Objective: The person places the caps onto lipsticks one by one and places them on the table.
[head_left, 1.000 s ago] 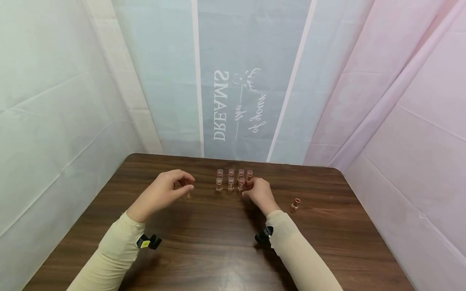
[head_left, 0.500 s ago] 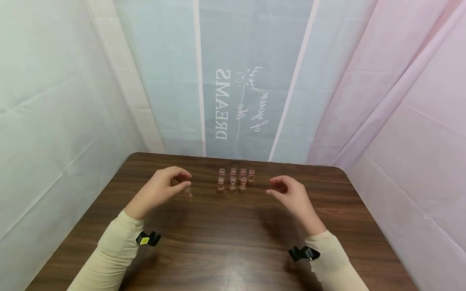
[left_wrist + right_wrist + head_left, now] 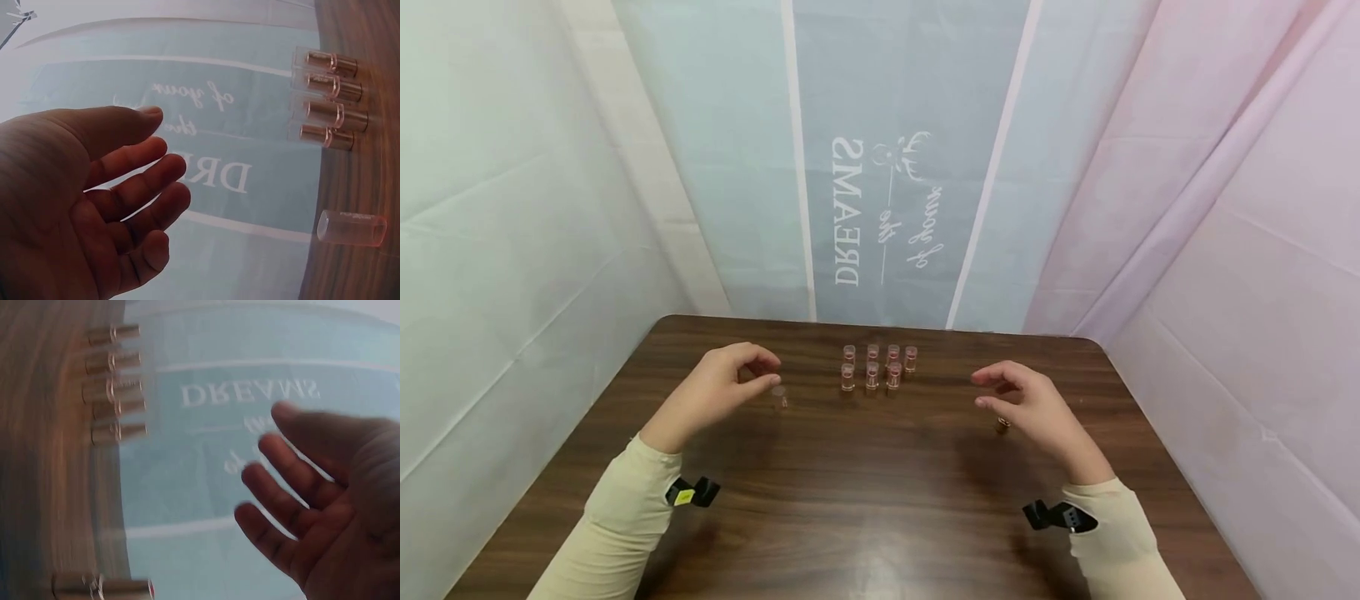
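Several lipsticks (image 3: pixel 872 377) with clear caps stand upright in two rows near the table's far side. My left hand (image 3: pixel 718 387) hovers left of them with loosely bent fingers, holding nothing. Just right of its fingertips a clear lipstick cap (image 3: pixel 781 398) stands alone on the table; it also shows apart from the hand in the left wrist view. To the right of the rows my right hand (image 3: pixel 1030 408) hovers with parted fingers and nothing between them. Partly hidden below it is a single uncapped lipstick (image 3: pixel 1002 425), which stands at the bottom of the right wrist view.
The dark wood table (image 3: pixel 865 492) has rounded far corners. A printed curtain (image 3: pixel 910 167) hangs behind it, and pale cloth walls (image 3: pixel 1240 275) close in both sides. Each wrist wears a black camera mount (image 3: pixel 1060 516).
My right hand has left the right end of the rows and moved right, to over the uncapped lipstick. My left hand stays almost in place beside the clear cap.
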The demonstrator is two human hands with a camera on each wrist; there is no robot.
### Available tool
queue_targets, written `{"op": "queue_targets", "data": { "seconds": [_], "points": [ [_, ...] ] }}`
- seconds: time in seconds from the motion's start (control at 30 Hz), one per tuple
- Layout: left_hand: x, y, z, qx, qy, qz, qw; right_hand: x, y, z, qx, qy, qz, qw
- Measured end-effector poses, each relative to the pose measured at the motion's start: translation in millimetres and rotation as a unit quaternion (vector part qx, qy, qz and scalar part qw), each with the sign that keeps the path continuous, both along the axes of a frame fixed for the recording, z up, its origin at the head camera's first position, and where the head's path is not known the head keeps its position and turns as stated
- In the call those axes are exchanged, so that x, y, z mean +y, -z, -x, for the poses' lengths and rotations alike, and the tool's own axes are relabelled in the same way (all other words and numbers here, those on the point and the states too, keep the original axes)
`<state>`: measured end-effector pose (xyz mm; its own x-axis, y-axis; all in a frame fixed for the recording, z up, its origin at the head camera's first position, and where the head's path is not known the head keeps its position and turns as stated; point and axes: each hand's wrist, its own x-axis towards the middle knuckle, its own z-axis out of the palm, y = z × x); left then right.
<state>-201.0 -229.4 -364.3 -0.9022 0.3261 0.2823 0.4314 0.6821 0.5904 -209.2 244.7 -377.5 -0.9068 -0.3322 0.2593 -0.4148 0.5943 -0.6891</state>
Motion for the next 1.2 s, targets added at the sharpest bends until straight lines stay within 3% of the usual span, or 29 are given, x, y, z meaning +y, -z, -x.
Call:
{"op": "queue_targets", "data": {
  "seconds": [0.13,0.3,0.43,0.57,0.73,0.83,1.2],
  "points": [
    [-5.1,7.8,6.6,-0.034,-0.026,0.006,0.999,20.6,0.7,3.3,-0.014,-0.003,0.001,0.9999],
    [-15.7,28.1,20.5,-0.103,-0.077,0.031,0.9912,44.4,8.2,9.7,-0.009,0.027,-0.008,0.9996],
    [-16.5,46.1,31.0,-0.134,-0.09,0.031,0.9865,59.8,13.0,12.3,-0.055,0.039,-0.024,0.9975],
    [-11.1,61.3,36.9,-0.141,-0.094,0.036,0.9849,71.5,19.1,16.8,-0.109,0.026,-0.057,0.992],
    [-3.9,74.2,38.3,-0.14,-0.112,0.045,0.9828,76.1,32.2,23.6,-0.142,0.023,-0.098,0.9847],
    [-0.8,80.0,37.5,-0.144,-0.122,0.042,0.9811,74.9,40.1,27.5,-0.168,0.022,-0.093,0.9811],
    [1.5,92.0,38.7,-0.137,-0.125,0.015,0.9826,70.4,64.9,36.6,-0.165,0.009,-0.1,0.9812]
  ]
}}
